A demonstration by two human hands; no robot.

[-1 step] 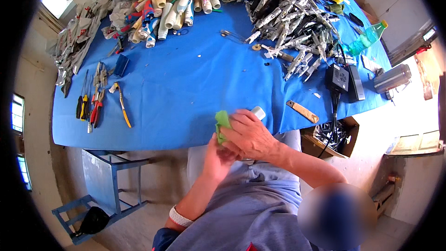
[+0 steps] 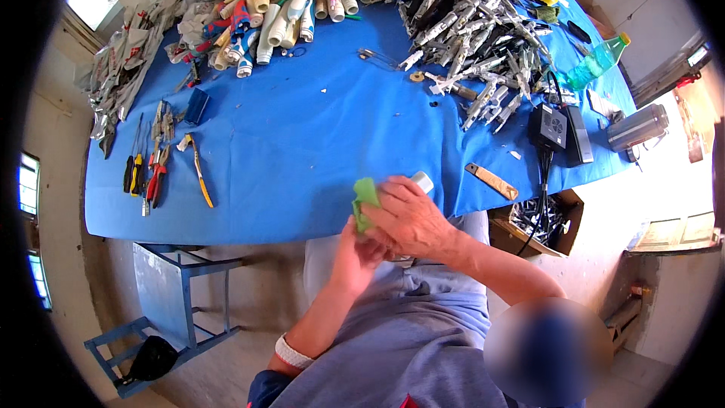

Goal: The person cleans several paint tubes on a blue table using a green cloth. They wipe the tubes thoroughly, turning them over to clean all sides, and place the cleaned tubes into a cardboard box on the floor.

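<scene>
Blue cloth-covered table (image 2: 249,121), spread wide across the view. Towards its far right, a heaped mass of slim grey-and-black mechanical parts (image 2: 468,34); farther left along the same edge, a stack of hollow cream, white and coloured plastic tubes (image 2: 278,26).

Close together at the near edge, two bare hands. Right hand (image 2: 415,219) uppermost, fingers curled and bunched, closed over a light-green, crumpled sheet of soft-looking material (image 2: 365,198), either cloth or thin pad. Left hand (image 2: 355,257) lower, upright, thumb side against the bottom of the same sheet, other fingers largely hidden behind the right; cannot tell how far closed, nor what else in the palm.

Judging by the pose, midway through a two-handed wipe or rub. Next move seems to call for steady support from the left and a controlled, pressing stroke from the right, without letting the sheet slip.

Light-green sheet at the fingertips, near the table's edge: matt, folded, upper end standing clear of the fingers, lower part tucked out of sight.

Smallest, a pale whitish-grey smooth cylinder end (image 2: 422,181), just beyond the right knuckles; impossible to tell whether gripped or lying loose.
</scene>
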